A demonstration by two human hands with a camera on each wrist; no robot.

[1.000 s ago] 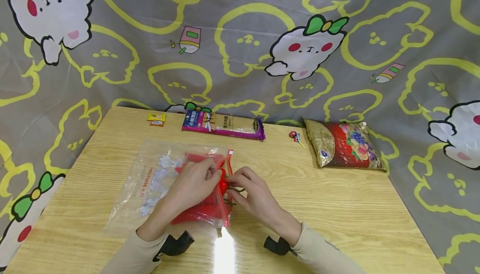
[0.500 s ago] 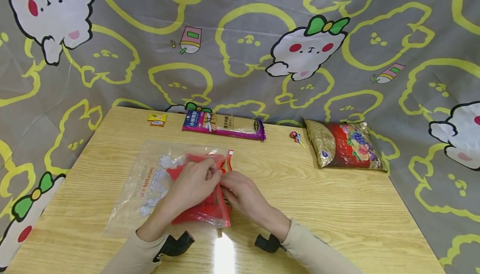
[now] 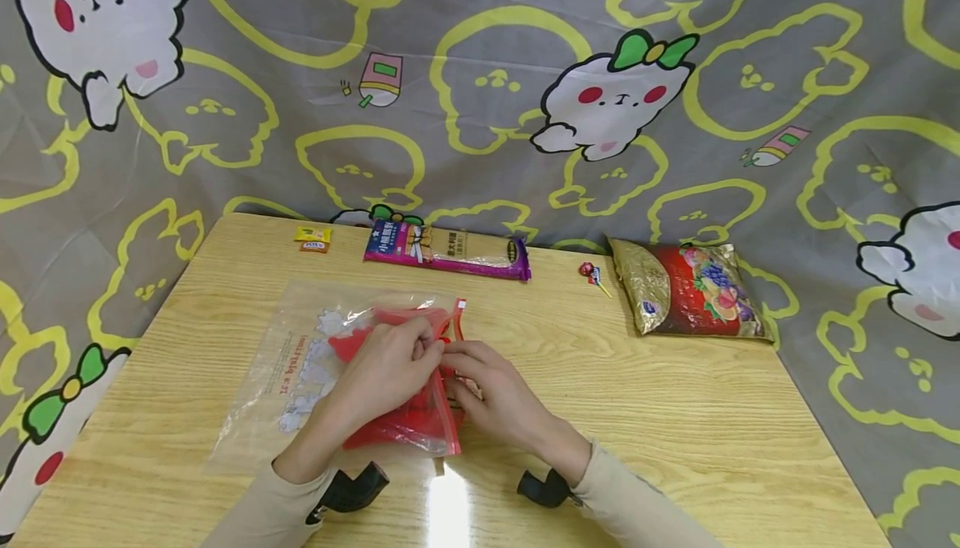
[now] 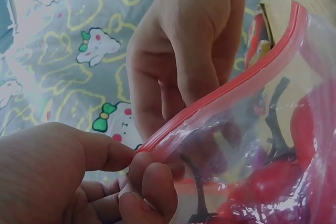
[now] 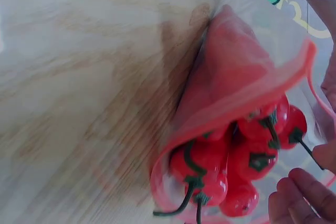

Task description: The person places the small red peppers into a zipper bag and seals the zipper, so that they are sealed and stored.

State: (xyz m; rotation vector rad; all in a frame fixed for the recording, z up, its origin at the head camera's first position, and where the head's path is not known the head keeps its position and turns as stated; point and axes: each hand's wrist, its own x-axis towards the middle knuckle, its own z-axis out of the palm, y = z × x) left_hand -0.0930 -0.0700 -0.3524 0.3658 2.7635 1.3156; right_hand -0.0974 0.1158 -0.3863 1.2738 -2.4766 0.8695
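Observation:
A clear plastic zip bag (image 3: 251,389) with a red zip edge (image 4: 231,95) lies on the table, its mouth facing right. Inside, near the mouth, sit several shiny red cherry tomatoes (image 5: 252,161) with dark green stems. A larger red shape (image 5: 236,51) shows through the plastic behind them. My left hand (image 3: 393,364) pinches the bag's zip edge between thumb and fingers. My right hand (image 3: 502,389) is at the mouth, thumb and fingers apart, fingertips (image 5: 296,179) beside the tomatoes. One stem end lies by its thumb. Part of that hand hides behind the plastic in the left wrist view.
Along the back of the wooden table (image 3: 637,414) lie small yellow and orange candy packets (image 3: 313,238), a purple-edged noodle packet (image 3: 450,252) and a lollipop (image 3: 594,275). A gold and red bag (image 3: 693,289) stands at the back right. A patterned curtain (image 3: 480,98) rises behind.
My right hand first held a tomato by its stem at the mouth, then moved left into the bag. Now it has drawn back slightly with its fingers parted. The left hand keeps its place.

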